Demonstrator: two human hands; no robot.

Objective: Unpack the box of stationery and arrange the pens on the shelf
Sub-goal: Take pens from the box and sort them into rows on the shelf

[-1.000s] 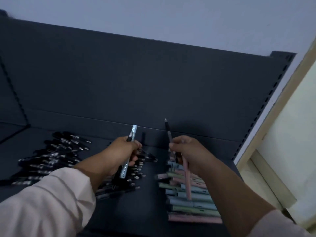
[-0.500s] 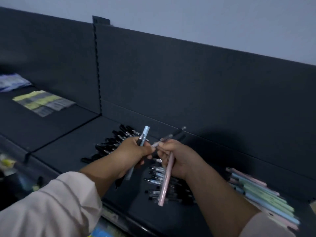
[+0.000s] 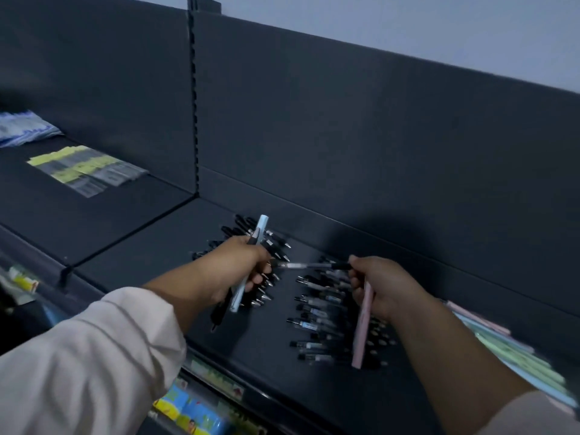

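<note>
Dark metal shelf point(image 3: 150, 246) with a plain back panel point(image 3: 376, 136); lighting is dim.

Left hand point(image 3: 238, 265): closed around a light blue pen point(image 3: 259, 233) and a black pen point(image 3: 221, 309), held over the black pens point(image 3: 241, 222) already laid out.

Right hand point(image 3: 386, 287): gripping a pink pen point(image 3: 362, 334) that hangs down, and pinching a clear-barrel pen point(image 3: 310, 265) that points left, its tip almost at the left hand.

Judgement: each hand carries mixed types, so the pens are probably being sorted by kind before they are laid down. The rows on the shelf are grouped accordingly, with clear-barrel pens point(image 3: 314, 324) in the middle and pastel pens point(image 3: 508, 353) at the right.

No box is in view.

Surroundings: a slotted upright point(image 3: 193, 105) divides off the left bay, which holds yellow-grey packets point(image 3: 84, 167) and a blue-white packet point(image 3: 22, 128). Coloured goods point(image 3: 188, 412) sit on a lower shelf nearby. Nothing obstructs placement except the crowded rows themselves.
</note>
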